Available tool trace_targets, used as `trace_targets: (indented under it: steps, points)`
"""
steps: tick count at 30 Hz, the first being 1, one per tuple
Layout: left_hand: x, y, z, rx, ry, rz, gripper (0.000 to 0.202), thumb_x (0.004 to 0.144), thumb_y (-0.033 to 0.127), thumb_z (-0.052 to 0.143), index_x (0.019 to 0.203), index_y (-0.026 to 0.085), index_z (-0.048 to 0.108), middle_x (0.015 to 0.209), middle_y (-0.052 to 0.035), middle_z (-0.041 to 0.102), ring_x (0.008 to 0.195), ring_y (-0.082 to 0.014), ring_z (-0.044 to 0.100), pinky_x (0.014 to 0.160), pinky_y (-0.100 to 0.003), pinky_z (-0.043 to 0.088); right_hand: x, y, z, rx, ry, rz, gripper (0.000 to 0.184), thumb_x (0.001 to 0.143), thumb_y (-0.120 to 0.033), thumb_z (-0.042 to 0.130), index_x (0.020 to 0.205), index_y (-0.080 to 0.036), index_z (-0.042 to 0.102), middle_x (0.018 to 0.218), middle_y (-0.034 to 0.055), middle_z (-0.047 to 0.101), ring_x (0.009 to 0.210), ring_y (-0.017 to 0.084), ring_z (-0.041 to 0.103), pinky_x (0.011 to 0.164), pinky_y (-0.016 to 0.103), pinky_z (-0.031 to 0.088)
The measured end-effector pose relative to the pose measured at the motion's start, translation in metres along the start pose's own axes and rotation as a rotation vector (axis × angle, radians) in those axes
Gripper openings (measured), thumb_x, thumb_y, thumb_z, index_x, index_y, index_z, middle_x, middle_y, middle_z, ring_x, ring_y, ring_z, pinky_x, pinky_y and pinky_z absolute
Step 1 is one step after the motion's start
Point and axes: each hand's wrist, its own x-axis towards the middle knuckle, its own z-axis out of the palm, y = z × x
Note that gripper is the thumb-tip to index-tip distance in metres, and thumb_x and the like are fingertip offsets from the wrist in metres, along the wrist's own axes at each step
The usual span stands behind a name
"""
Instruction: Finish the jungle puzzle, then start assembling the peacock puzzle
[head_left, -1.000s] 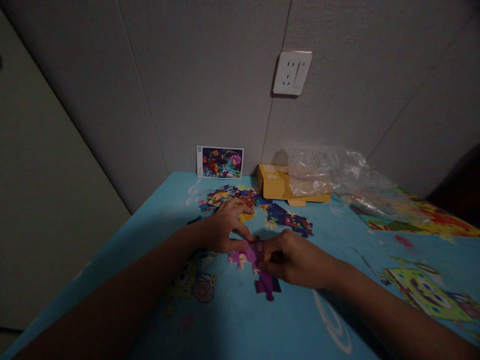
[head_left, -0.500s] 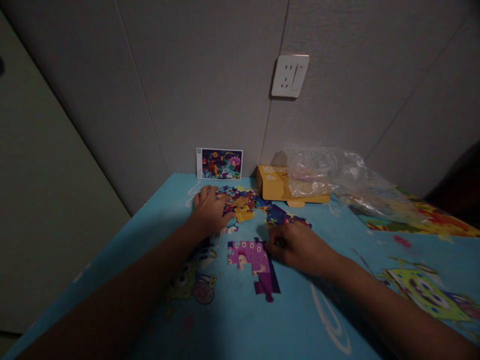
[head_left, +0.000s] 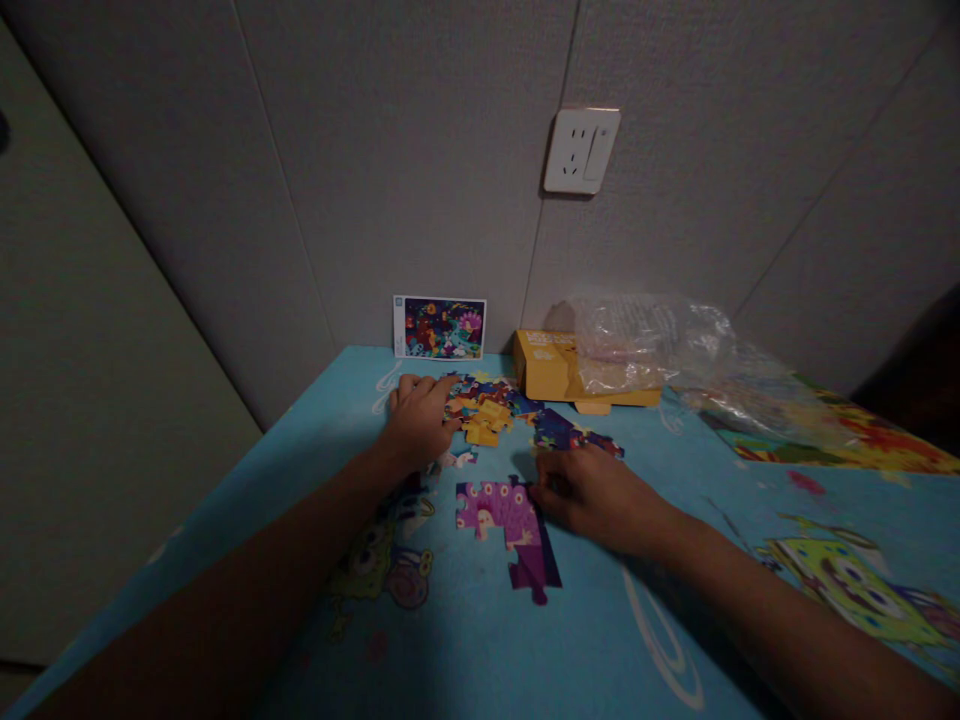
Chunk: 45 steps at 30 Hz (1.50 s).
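Note:
My left hand (head_left: 418, 422) rests at the left side of a pile of loose jigsaw pieces (head_left: 487, 408), its fingers apart and reaching over the pile's edge. My right hand (head_left: 589, 492) is closed, thumb and fingers curled together at the upper right corner of a joined purple jigsaw section (head_left: 514, 512). Whatever those fingers hold, if anything, is hidden. The section forms a bent strip with a dark right edge. Dark blue puzzle pieces (head_left: 556, 428) lie just beyond my right hand. A few pale pieces (head_left: 459, 458) are beside my left wrist.
A picture card (head_left: 441, 328) leans against the wall. Right of it lies a yellow box (head_left: 547, 368) partly under a clear plastic bag (head_left: 637, 345). A colourful sheet (head_left: 862, 440) lies at the far right of the blue cartoon tablecloth (head_left: 480, 650). A socket (head_left: 582, 152) is on the wall.
My left hand's fingers have shifted slightly and the thumb has drawn in. The yellow pieces in the pile have moved a little. My right hand has stayed nearly still.

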Motion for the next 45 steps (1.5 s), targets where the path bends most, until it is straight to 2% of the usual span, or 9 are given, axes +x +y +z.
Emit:
trace_targets:
  steps: [6,8,12,14,18,33,37,41,45]
  points:
    - [0.0,0.0,-0.002,-0.071,0.158,0.11,0.059,0.078,0.022,0.068,0.134,0.017,0.049,0.117,-0.011,0.058,0.11,-0.0313,0.043,0.097,-0.046,0.038,0.0,-0.002,0.002,-0.003,0.04,0.022,0.011,0.081,-0.022,0.056,0.074,-0.02,0.065,0.062,0.0027,0.063,0.054,0.014,0.052,0.052,0.027,0.023]
    - [-0.001,0.003,-0.006,-0.137,0.255,0.219,0.058,0.078,0.022,0.069,0.133,0.016,0.05,0.117,-0.011,0.058,0.108,-0.03,0.044,0.097,-0.046,0.038,0.001,-0.002,0.004,0.016,0.111,0.05,0.013,0.082,-0.026,0.058,0.088,-0.021,0.068,0.063,0.0027,0.063,0.055,0.015,0.053,0.053,0.027,0.026]
    - [-0.006,0.013,-0.016,-0.272,0.379,0.505,0.049,0.083,0.023,0.066,0.129,0.015,0.05,0.117,-0.0103,0.059,0.11,-0.0265,0.047,0.098,-0.044,0.037,0.003,-0.002,0.006,0.119,0.275,0.111,0.038,0.085,-0.041,0.059,0.114,-0.018,0.061,0.059,0.0015,0.06,0.053,0.017,0.052,0.052,0.028,0.027]
    - [-0.01,0.02,-0.02,-0.308,0.374,0.607,0.048,0.085,0.022,0.065,0.13,0.015,0.049,0.116,-0.01,0.059,0.109,-0.0255,0.048,0.098,-0.044,0.038,0.003,-0.002,0.005,0.169,0.295,0.085,0.037,0.088,-0.043,0.054,0.114,-0.017,0.06,0.057,0.0007,0.059,0.05,0.016,0.049,0.051,0.028,0.025]
    - [-0.016,0.031,-0.023,-0.336,0.326,0.727,0.049,0.086,0.025,0.064,0.131,0.016,0.047,0.113,-0.0096,0.059,0.106,-0.0249,0.049,0.093,-0.042,0.04,0.001,-0.005,0.002,0.202,0.299,-0.001,0.033,0.091,-0.044,0.049,0.095,-0.016,0.064,0.054,0.0001,0.055,0.047,0.014,0.044,0.049,0.029,0.024]
    - [-0.01,0.023,-0.016,-0.337,0.321,0.787,0.06,0.079,0.042,0.072,0.13,0.017,0.051,0.091,-0.0057,0.056,0.092,-0.0239,0.05,0.081,-0.04,0.045,-0.002,-0.009,0.009,0.447,0.339,-0.013,0.019,0.091,-0.037,0.048,0.093,-0.018,0.054,0.053,-0.0042,0.053,0.046,0.012,0.045,0.047,0.026,0.028]
    - [-0.009,0.021,-0.016,-0.328,0.295,0.771,0.052,0.084,0.034,0.068,0.131,0.018,0.051,0.093,-0.0061,0.059,0.097,-0.0235,0.052,0.086,-0.041,0.045,0.0,-0.006,0.009,0.455,0.362,0.013,0.019,0.093,-0.037,0.046,0.092,-0.019,0.052,0.055,-0.0029,0.055,0.047,0.012,0.045,0.048,0.026,0.028]
    - [-0.008,0.019,-0.013,-0.309,0.272,0.76,0.05,0.084,0.031,0.069,0.13,0.017,0.054,0.092,-0.007,0.062,0.094,-0.0229,0.054,0.082,-0.04,0.047,0.002,-0.004,0.009,0.44,0.363,0.027,0.02,0.093,-0.036,0.045,0.091,-0.019,0.054,0.059,-0.0006,0.059,0.049,0.013,0.047,0.05,0.026,0.028]
    - [-0.008,0.019,-0.011,-0.297,0.287,0.728,0.045,0.085,0.032,0.067,0.126,0.016,0.057,0.088,-0.0065,0.062,0.092,-0.0224,0.054,0.081,-0.039,0.048,0.002,-0.004,0.01,0.422,0.342,0.048,0.023,0.092,-0.036,0.046,0.102,-0.018,0.055,0.056,-0.003,0.056,0.047,0.013,0.046,0.049,0.027,0.028]
